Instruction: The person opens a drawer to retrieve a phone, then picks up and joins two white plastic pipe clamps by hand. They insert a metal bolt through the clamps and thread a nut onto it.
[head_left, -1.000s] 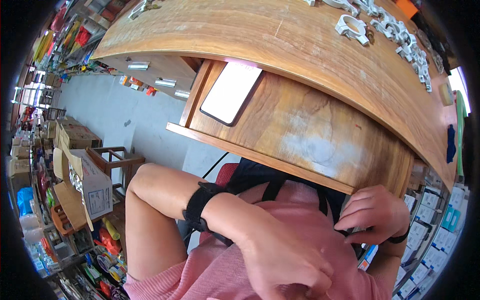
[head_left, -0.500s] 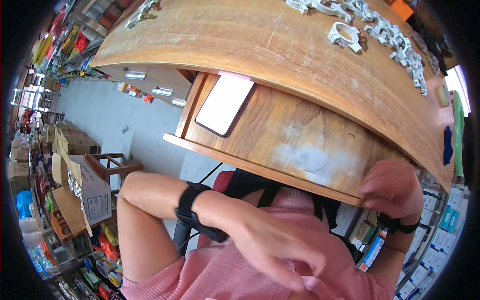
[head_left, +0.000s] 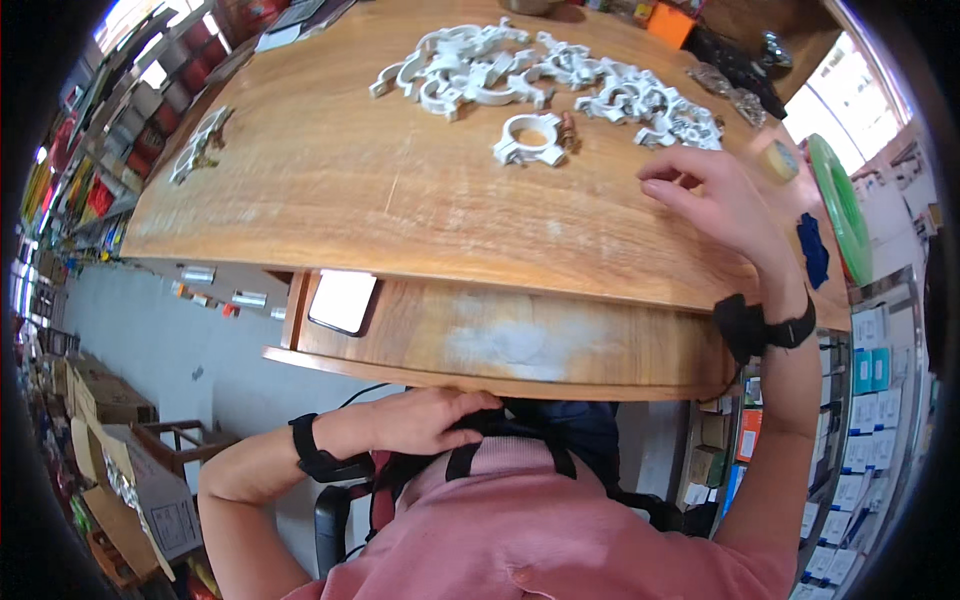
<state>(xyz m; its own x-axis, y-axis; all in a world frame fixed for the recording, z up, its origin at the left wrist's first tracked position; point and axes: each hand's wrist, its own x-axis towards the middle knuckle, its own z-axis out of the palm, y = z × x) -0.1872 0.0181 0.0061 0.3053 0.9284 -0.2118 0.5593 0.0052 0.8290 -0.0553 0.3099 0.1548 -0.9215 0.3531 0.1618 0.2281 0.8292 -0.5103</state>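
My right hand is over the right part of the wooden tabletop, its fingers bent and apart from the thumb, with nothing visible in it. Just beyond it lies a heap of white ring-shaped clamps. One separate white clamp lies to its left with a small copper-coloured screw piece beside it. In front of my body, my left hand is by the drawer's front edge, fingers stretched out and thumb apart. The pulled-out drawer holds a phone with a white screen.
White clamp parts lie at the table's left. At the right are a tape roll, a dark blue cloth and a green ring-shaped object. Cardboard boxes stand on the floor at left; shelved boxes are at right.
My right hand has moved from the drawer's right end up over the tabletop. My left hand has moved from my chest to the drawer front. The view has shifted, showing more of the table.
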